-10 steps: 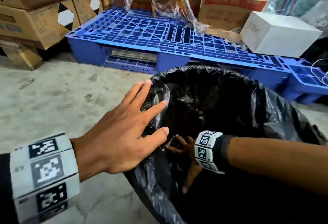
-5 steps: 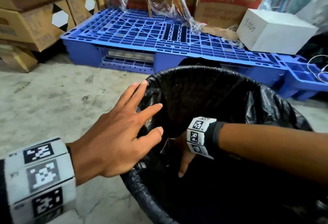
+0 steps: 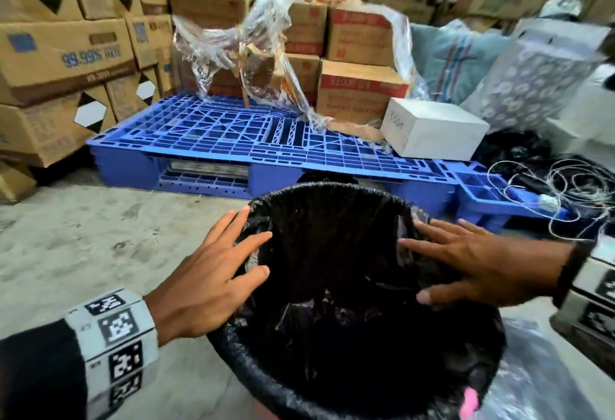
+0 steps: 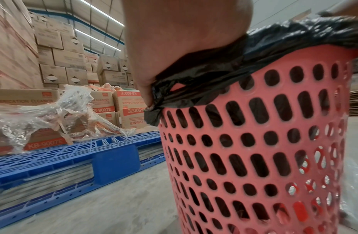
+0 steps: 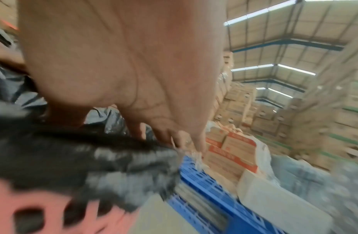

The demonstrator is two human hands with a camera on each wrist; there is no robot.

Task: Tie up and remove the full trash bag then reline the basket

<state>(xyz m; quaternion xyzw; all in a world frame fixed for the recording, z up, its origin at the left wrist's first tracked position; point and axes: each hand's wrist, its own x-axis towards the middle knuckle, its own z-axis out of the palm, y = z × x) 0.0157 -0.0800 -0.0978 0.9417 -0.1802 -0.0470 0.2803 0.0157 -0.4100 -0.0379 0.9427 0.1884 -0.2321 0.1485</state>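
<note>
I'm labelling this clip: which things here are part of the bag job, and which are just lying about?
Job: black bag, pink basket, left hand and right hand, both flat on the bag's rim.

Lying about: blue pallet, white box, cardboard boxes, plastic wrap, wires.

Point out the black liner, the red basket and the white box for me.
black liner point(image 3: 332, 240), head view, inner far wall.
red basket point(image 4: 264, 158), left wrist view, perforated side wall.
white box point(image 3: 439, 140), head view, front face.
</note>
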